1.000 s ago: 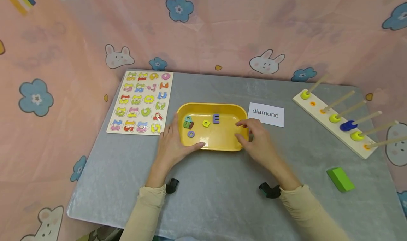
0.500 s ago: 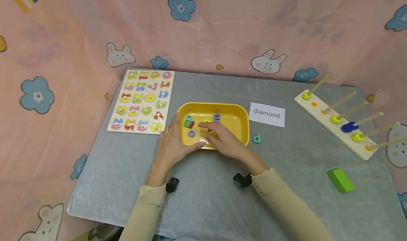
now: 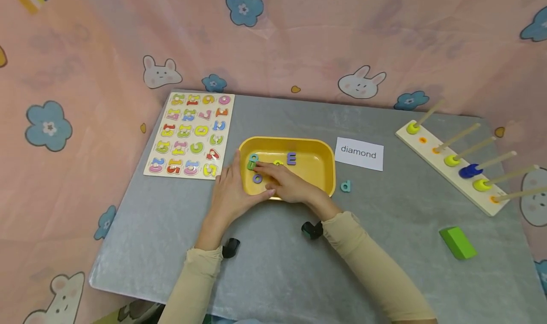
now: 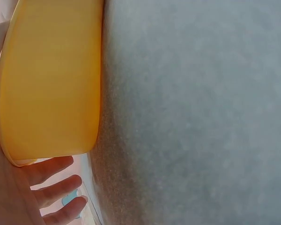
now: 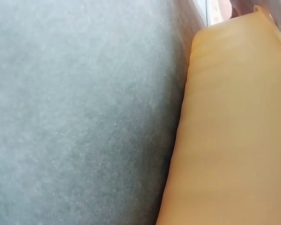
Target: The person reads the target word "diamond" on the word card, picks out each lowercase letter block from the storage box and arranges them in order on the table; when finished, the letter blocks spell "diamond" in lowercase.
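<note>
The tray (image 3: 316,172) sits well in from the bench's (image 3: 273,271) near edge. The left hand (image 3: 230,190), fingers extended, spans its near-left corner, apparently to steady it. The right hand (image 3: 290,181) reaches over its near edge to the green letter (image 3: 251,165); grip cannot be determined. The teal letter d (image 3: 348,186) lies beside its right edge, presumably kept separate. The "diamond" card (image 3: 359,160), beside its far-right corner, is face up, presumably for reading.
</note>
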The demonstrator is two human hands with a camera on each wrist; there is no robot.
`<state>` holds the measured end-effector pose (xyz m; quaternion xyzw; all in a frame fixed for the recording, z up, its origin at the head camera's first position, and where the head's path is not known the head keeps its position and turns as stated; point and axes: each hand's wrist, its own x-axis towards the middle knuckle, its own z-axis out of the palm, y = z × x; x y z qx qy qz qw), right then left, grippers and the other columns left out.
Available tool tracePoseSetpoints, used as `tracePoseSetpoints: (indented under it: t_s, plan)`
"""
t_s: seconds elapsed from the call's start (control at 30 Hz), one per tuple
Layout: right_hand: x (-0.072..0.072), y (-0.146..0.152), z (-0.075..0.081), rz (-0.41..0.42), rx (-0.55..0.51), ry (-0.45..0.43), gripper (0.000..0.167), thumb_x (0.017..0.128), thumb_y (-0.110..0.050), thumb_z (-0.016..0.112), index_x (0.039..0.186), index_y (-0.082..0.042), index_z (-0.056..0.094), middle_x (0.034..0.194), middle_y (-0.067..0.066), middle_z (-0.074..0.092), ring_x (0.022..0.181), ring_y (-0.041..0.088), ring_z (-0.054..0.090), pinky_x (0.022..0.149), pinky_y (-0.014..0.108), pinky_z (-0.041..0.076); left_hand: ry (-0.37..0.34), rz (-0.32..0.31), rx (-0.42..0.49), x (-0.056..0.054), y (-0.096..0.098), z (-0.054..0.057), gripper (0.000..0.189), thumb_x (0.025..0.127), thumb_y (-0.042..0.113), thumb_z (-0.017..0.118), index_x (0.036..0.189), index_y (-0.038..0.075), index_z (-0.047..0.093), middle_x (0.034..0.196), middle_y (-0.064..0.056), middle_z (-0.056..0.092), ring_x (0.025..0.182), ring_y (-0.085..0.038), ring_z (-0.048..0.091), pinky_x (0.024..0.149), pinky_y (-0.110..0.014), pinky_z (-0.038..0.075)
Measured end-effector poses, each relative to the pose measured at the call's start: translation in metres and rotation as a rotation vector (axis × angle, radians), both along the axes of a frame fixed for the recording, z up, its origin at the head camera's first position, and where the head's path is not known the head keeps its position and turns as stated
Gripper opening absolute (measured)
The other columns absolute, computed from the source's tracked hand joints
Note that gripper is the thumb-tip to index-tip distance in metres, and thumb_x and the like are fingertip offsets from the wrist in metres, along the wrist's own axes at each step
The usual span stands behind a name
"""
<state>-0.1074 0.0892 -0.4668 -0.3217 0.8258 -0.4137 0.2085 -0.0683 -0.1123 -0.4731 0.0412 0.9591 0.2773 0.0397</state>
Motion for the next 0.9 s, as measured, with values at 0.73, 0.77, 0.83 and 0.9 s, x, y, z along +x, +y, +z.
tracePoseSetpoints:
  t_s: [0.73,0.77,0.83,0.9]
  plan:
    - [-0.0026,0.0005,-0.0002,-0.009,0.135,0.016,0.055,0.105,-0.005,0.056,0.159,-0.002,0.046,0.169,0.017,0.038,0.151,0.038,0.040,0.126,0.055,0.031,0.002,0.002,-0.003,-0.0008,0.0016,-0.0002,0.142,0.072,0.087,0.074,0.172,0.013,0.007,0.164,-0.019,0.044,0.143,-0.038,0.049,0.115,-0.054,0.039]
    - [-0.0027,0.0006,-0.0004,-0.009,0.137,0.019,0.054,0.105,-0.005,0.056,0.159,-0.002,0.047,0.168,0.017,0.039,0.152,0.038,0.040,0.126,0.055,0.030,0.002,0.003,-0.002,-0.0011,0.0015,-0.0004,0.141,0.072,0.087,0.074,0.172,0.013,0.007,0.164,-0.019,0.044,0.142,-0.038,0.049,0.115,-0.054,0.039]
    - [-0.0028,0.0005,0.0002,-0.012,0.145,0.025,0.053,0.105,-0.006,0.056,0.158,-0.003,0.049,0.167,0.016,0.041,0.152,0.037,0.041,0.126,0.054,0.030,-0.001,0.003,-0.002,-0.0012,0.0015,-0.0003,0.141,0.072,0.087,0.074,0.172,0.013,0.007,0.164,-0.019,0.043,0.142,-0.038,0.049,0.115,-0.054,0.039]
    - [-0.0028,0.0002,0.0005,-0.014,0.155,0.034,0.052,0.105,-0.007,0.057,0.157,-0.004,0.050,0.166,0.015,0.043,0.150,0.036,0.042,0.126,0.054,0.031,-0.005,0.003,-0.003,-0.0013,0.0014,0.0000,0.142,0.072,0.087,0.074,0.172,0.013,0.007,0.165,-0.019,0.043,0.142,-0.038,0.049,0.115,-0.054,0.039]
